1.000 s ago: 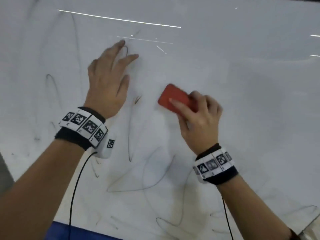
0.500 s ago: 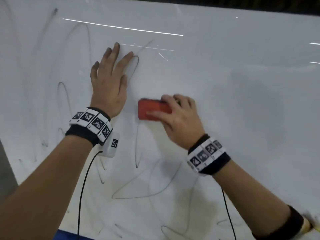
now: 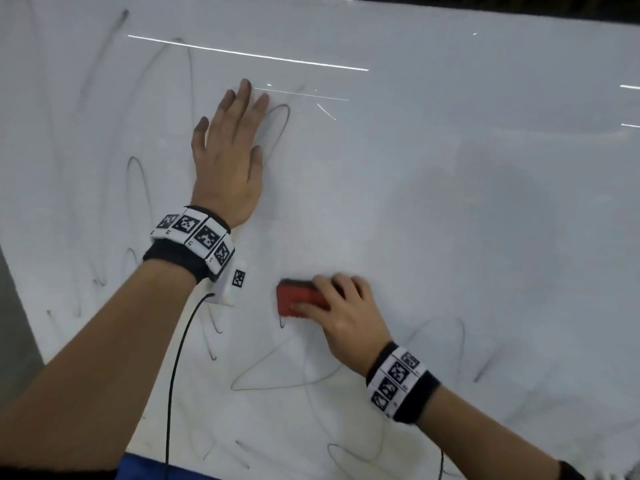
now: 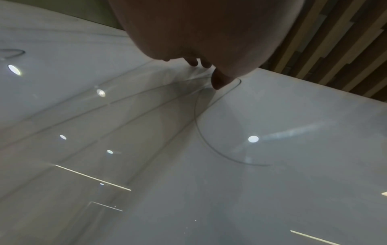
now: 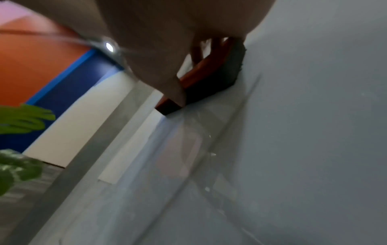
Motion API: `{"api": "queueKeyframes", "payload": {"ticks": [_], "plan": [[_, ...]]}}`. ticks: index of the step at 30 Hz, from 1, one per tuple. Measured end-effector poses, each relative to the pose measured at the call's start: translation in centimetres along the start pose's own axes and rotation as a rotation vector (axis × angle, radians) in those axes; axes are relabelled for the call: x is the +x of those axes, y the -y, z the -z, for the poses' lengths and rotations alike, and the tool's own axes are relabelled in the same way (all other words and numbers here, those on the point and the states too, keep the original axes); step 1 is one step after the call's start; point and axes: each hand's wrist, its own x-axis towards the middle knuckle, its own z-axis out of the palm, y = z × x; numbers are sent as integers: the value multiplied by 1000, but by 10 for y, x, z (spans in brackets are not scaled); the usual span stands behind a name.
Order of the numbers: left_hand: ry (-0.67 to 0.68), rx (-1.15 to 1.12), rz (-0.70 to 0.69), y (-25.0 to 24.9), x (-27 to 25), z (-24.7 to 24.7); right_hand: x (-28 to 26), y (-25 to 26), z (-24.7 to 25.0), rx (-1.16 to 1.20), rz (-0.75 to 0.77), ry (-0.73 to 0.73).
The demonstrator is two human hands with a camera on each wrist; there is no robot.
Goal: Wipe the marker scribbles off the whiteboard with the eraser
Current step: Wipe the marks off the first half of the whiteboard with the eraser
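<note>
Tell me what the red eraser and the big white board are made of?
The eraser looks like hard red plastic on top, smooth and plain, with a dark fuzzy pad underneath, probably felt. The whiteboard looks like a glossy coated panel: the ceiling lights reflect in it as bright streaks. What lies under its coating, I cannot tell.

Left hand [image 3: 227, 168] flat on whiteboard [image 3: 485, 202], fingers straight and close together, palm down. Marker loop [image 3: 277, 129] just right of its fingers; more marker scribbles [image 3: 138, 188] left of it, faint and thin. Right hand [image 3: 343, 313] lower on board, below and right of left wrist, gripping red eraser [image 3: 298, 299], thumb on near edge, fingers curled over far edge. Eraser pressed to board, protruding left of hand. Triangular marker line [image 3: 277, 375] directly below right hand. Tagged wristband [image 3: 197, 237] on left wrist, black cable [image 3: 176, 368] hanging from it.
</note>
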Motion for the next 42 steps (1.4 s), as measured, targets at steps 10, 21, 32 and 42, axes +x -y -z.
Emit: {"api": "queueKeyframes", "payload": {"ticks": [10,21,32,42], "plan": [[48,24,-2,-2,-2,5,110,-57,74,12,-443,-433],[147,186,-52,1,-2,10,-19,-15,27,79,-218,-48],[118,176,-214,-65,-57,-21,-78,51,-51,79,-2,127],[114,162,-186,-61,-67,-40,-69,-25,0,78,-520,-341]]}}
